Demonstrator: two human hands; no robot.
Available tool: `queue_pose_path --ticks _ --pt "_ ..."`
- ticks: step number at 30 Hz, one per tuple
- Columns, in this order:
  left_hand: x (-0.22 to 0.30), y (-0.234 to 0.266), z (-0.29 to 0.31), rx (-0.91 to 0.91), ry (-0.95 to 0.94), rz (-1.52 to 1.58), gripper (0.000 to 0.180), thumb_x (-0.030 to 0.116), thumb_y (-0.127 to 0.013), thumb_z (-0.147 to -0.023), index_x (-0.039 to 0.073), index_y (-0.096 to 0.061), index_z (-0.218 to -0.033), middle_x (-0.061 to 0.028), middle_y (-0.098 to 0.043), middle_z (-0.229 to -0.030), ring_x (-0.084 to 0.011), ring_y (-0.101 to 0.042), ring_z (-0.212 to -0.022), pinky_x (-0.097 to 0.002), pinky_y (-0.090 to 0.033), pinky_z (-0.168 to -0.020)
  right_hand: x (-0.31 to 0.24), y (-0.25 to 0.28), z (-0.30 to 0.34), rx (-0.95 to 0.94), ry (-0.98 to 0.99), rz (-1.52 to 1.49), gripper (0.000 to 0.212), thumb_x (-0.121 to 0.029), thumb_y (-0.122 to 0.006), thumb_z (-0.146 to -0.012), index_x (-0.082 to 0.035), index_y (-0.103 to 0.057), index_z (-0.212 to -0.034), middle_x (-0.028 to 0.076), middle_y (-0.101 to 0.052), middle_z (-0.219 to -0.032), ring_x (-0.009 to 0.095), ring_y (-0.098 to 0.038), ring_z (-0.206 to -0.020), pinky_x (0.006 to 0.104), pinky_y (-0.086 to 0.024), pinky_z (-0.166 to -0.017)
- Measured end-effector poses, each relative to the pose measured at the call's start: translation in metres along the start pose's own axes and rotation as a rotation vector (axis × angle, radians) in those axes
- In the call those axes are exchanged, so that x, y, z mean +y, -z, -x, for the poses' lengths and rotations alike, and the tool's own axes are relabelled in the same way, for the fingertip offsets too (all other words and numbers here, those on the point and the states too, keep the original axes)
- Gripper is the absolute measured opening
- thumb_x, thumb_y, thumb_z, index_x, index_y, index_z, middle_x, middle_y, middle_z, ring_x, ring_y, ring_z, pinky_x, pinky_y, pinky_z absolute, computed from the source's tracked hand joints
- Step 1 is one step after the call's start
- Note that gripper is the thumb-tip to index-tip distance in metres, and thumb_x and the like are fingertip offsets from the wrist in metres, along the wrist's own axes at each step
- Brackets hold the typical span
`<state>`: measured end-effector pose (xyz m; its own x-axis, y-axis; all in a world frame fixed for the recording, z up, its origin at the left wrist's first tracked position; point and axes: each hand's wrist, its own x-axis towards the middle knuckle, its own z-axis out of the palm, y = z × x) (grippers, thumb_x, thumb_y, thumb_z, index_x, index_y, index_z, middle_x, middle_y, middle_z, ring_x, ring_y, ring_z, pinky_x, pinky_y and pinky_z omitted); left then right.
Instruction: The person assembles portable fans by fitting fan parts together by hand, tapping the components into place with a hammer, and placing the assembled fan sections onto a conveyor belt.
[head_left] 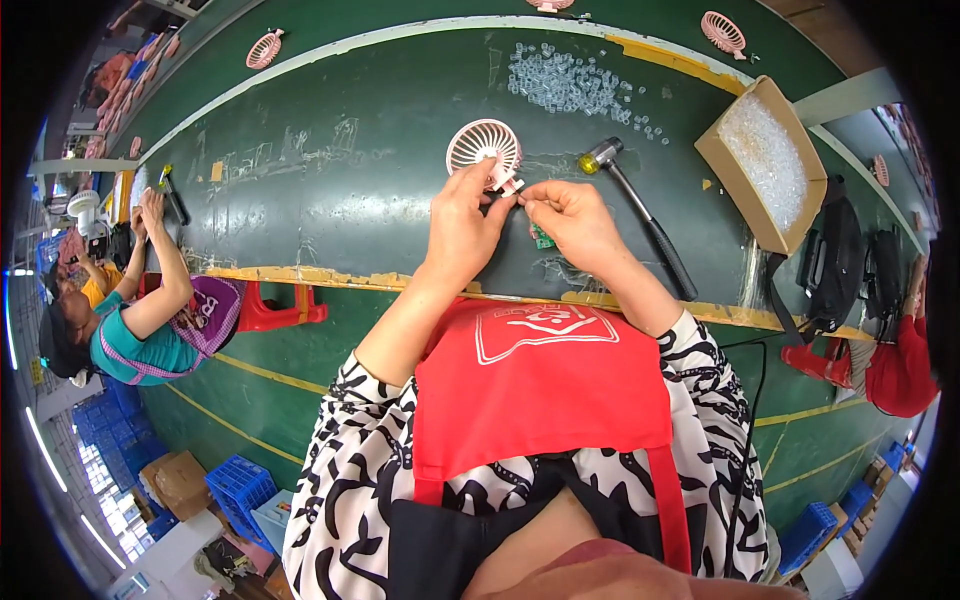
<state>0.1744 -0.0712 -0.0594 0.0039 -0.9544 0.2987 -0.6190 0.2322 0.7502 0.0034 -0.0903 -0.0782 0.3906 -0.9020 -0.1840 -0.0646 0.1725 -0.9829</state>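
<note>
My left hand (462,222) is closed on a small pink fan (484,140), its round slatted cage pointing away from me over the green table. From the cage's near side a short pale stem sticks out toward my fingertips. Right beside it, my right hand (582,222) has thumb and forefinger pinched at the end of that stem; what they hold is too small to make out. Partly hidden under the right hand is a small green circuit board (541,236). To the right of that hand lies a mallet (640,205) with a black handle and a yellow face.
Many small clear plastic pieces (575,82) are scattered at the far side. A cardboard box (765,165) of clear pieces stands at the right, near a black bag (838,255). More pink fan parts (265,48) lie along the far strip. A co-worker (150,320) sits at the left.
</note>
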Motion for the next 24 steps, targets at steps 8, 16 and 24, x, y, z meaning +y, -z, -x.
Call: queue_pose_path --ticks 8,16,24 --pt "-0.001 -0.004 -0.002 -0.002 -0.023 -0.021 0.048 -0.005 -0.075 -0.074 -0.003 -0.061 -0.121 -0.0184 -0.065 -0.105 -0.0286 -0.067 -0.081 -0.0339 -0.056 -0.068 -0.004 0.0 -0.005 -0.005 0.002 0.018 0.019 -0.007 -0.06 -0.094 0.006 -0.067 -0.107 0.001 -0.066 -0.081 0.005 -0.058 -0.069 0.0224 -0.047 -0.061" --pt "-0.005 -0.009 0.0 0.027 -0.052 0.008 0.041 -0.004 -0.074 -0.075 -0.003 -0.063 -0.115 -0.0186 -0.066 -0.103 -0.0326 -0.065 -0.085 -0.0382 -0.054 -0.072 0.002 0.0 -0.001 0.028 0.018 -0.026 0.02 -0.009 -0.059 -0.093 0.006 -0.068 -0.103 -0.001 -0.061 -0.067 0.003 -0.049 -0.058 0.0243 -0.039 -0.05" --pt "0.002 -0.001 -0.007 0.038 -0.362 -0.17 0.032 0.0 -0.072 -0.077 -0.001 -0.065 -0.108 -0.0145 -0.069 -0.096 -0.0315 -0.064 -0.085 -0.0401 -0.05 -0.076 -0.009 0.005 0.005 -0.004 -0.001 0.004 0.018 -0.008 -0.06 -0.096 0.004 -0.067 -0.106 0.0 -0.065 -0.079 0.004 -0.057 -0.069 0.0214 -0.046 -0.059"
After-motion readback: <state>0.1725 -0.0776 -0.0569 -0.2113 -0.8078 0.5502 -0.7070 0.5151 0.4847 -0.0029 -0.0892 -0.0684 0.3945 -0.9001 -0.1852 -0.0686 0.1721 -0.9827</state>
